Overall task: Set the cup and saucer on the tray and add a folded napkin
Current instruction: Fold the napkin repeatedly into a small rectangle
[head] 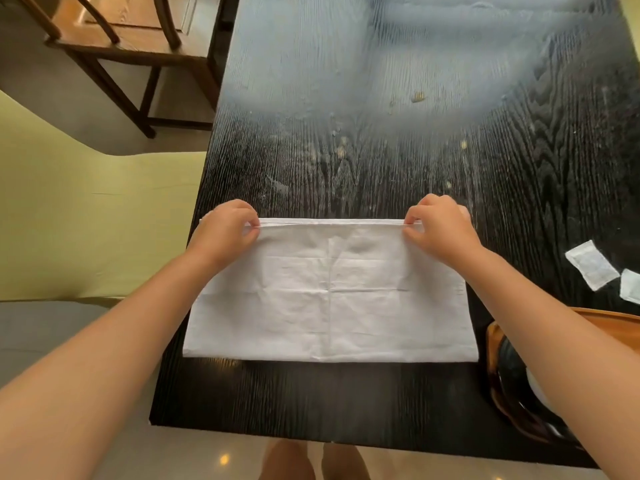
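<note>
A white napkin (330, 292) is spread flat, folded double, on the dark table (381, 140) in the lower middle of the frame. Its far edge is pinched at the left corner by the left hand (227, 230) and at the right corner by the right hand (438, 228). A wooden tray (498, 393) is seen at the lower right, partly hidden by the right forearm. Two small white sachets (592, 270) lie at the right edge.
</note>
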{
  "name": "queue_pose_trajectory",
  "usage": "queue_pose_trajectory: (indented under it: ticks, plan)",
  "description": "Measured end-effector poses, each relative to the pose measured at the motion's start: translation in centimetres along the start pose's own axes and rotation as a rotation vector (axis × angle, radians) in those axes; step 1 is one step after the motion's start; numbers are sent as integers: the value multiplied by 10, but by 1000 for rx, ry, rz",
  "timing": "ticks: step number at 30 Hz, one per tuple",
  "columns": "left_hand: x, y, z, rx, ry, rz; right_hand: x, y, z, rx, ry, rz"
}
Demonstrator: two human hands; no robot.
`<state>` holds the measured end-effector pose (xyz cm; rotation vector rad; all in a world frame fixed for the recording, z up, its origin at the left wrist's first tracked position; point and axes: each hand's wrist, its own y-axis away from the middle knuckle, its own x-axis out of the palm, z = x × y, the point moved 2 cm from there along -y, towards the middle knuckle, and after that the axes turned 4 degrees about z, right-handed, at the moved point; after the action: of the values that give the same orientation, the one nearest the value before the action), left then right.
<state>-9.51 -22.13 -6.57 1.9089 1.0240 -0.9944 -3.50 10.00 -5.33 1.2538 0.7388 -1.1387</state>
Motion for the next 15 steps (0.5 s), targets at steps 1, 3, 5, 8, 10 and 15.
queue_pose_trajectory:
  ticks: [1,3,5,8,10,15]
  plan:
    - [-1,-2,0,5,-2,-8,-1,-1,-1,-7,0,-11]
    - [-3,-7,-1,21,2,-9,-2,-4,-2,-21,9,-25]
    - [-6,-12,-2,25,5,0,-2,-7,-3,-17,0,-40]
    - [-7,-17,-3,18,2,-18,-1,-10,-3,25,-28,-85]
    - [-5,-19,-3,6,-22,-43,2,-10,-4,58,-56,-130]
    - [3,-21,0,-9,-26,-88,11,-8,-5,83,-70,-195]
